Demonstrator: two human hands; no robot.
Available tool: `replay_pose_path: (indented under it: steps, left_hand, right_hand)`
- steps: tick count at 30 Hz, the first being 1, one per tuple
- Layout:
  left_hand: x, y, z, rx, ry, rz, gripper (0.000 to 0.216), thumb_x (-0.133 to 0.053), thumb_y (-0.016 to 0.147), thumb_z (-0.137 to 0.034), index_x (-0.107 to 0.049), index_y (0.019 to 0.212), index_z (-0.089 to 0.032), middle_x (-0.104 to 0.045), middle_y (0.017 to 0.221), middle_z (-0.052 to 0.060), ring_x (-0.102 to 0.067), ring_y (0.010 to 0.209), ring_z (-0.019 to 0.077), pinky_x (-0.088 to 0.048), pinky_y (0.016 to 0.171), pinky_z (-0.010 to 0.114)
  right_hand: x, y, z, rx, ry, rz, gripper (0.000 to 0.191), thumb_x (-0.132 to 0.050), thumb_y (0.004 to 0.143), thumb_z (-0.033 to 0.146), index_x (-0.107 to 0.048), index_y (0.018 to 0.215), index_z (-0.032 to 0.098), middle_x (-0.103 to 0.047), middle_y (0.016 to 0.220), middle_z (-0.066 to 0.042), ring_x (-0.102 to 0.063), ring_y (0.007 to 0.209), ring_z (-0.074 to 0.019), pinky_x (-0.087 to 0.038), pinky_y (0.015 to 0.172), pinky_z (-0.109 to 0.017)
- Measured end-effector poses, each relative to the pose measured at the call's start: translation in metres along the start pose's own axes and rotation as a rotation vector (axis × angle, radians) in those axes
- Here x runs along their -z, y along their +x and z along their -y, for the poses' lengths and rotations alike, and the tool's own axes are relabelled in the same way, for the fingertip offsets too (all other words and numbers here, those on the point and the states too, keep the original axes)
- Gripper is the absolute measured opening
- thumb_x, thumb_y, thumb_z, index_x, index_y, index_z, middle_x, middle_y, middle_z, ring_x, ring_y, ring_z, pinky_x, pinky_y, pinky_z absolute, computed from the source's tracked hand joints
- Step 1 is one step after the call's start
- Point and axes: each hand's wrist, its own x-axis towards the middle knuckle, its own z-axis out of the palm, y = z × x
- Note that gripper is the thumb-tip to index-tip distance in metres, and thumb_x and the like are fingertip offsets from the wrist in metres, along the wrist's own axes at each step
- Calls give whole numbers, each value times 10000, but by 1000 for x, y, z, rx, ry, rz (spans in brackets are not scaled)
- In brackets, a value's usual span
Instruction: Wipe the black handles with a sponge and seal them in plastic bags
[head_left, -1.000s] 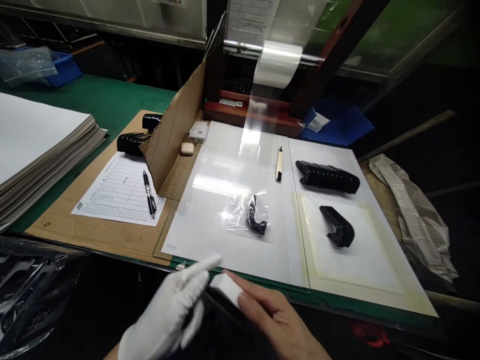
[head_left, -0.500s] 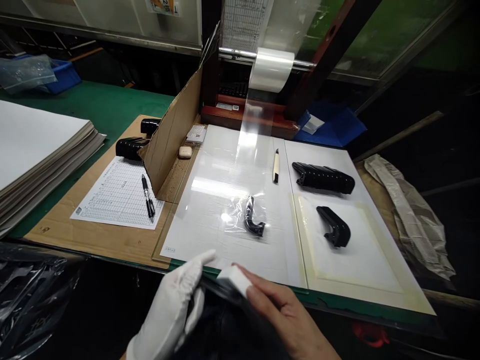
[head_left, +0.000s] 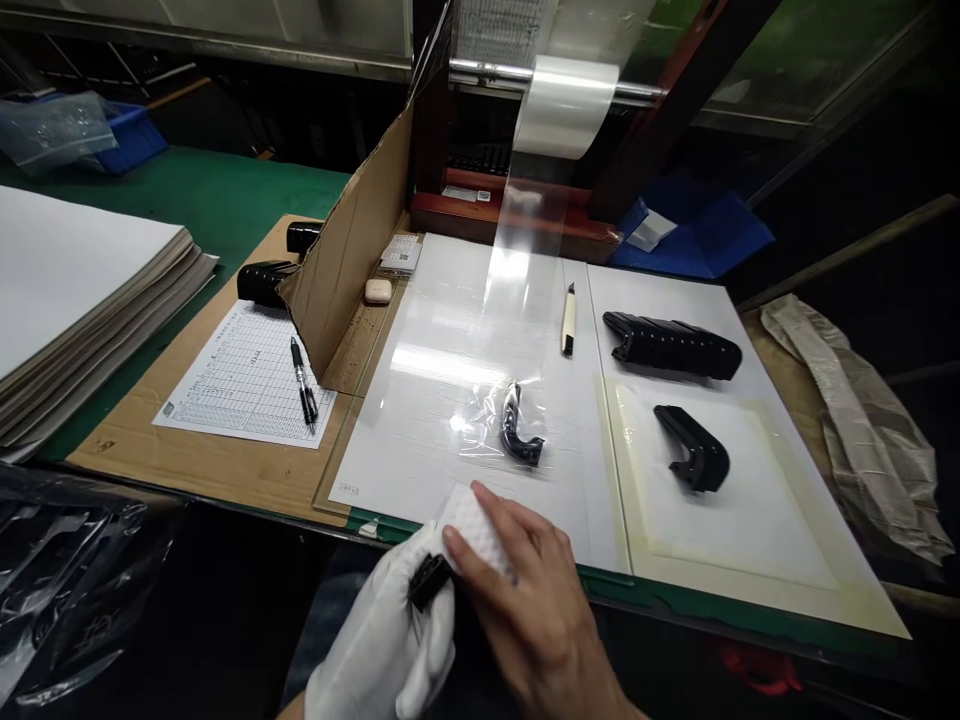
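My left hand [head_left: 386,635], in a white glove, is closed around a black plastic part [head_left: 429,580]; only one end of the part shows. My bare right hand [head_left: 536,590] grips a white textured wiping cloth [head_left: 476,527] and presses it toward the part, beside the gloved fingers. Both hands are at the table's front edge. Beyond them, a curved glossy black handle [head_left: 517,428] lies under clear film on the white work surface [head_left: 420,440]. Another curved black handle [head_left: 694,448] sits uncovered on the right-hand sheet.
A film roll [head_left: 566,105] hangs on a metal bar, its strip running down to the surface. A utility knife [head_left: 568,322] and a row of black parts [head_left: 671,345] lie right. Left are a cardboard divider [head_left: 352,240], a pen [head_left: 303,385], a form [head_left: 240,375] and stacked sheets [head_left: 90,290].
My hands have turned and come closer together; the black part's end now shows between the gloved fingers. The white cloth is more fully in view. The view has shifted slightly.
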Motion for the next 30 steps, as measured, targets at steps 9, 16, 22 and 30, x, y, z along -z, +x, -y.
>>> replay_pose_path:
  steps: [9,16,22,30]
  left_hand:
    - [1,5,11,112,-53,89,437,-646,874,-588,-709,862,-156,-379,312,-60,-323,251,98,-283,285,202]
    - [2,6,13,210,-128,199,571,-438,982,-659,-624,783,-157,-353,351,-109,-227,246,58,-212,287,192]
    - [3,8,10,214,-158,236,516,-505,942,-636,-585,703,-186,-333,295,-78,-211,215,75,-160,265,196]
    - [20,10,27,190,-147,230,509,-573,899,-657,-626,729,-181,-316,283,-79,-223,222,70,-221,262,177]
  right_hand:
    - [-5,-2,-1,-71,-51,30,546,-521,965,45,-512,1459,276,-461,1535,-128,-479,1285,-300,-503,932,-497]
    - [-2,-2,-2,-89,25,68,552,-534,976,81,-491,1473,318,-474,1528,-92,-478,1278,-289,-517,938,-484]
    - [1,-1,-3,-64,63,104,543,-519,980,84,-496,1474,309,-457,1541,-96,-467,1274,-300,-523,942,-514]
    - [13,-2,-10,-257,275,229,447,-533,1020,258,-531,1436,421,-477,1544,-22,-465,1347,-290,-460,1069,-572]
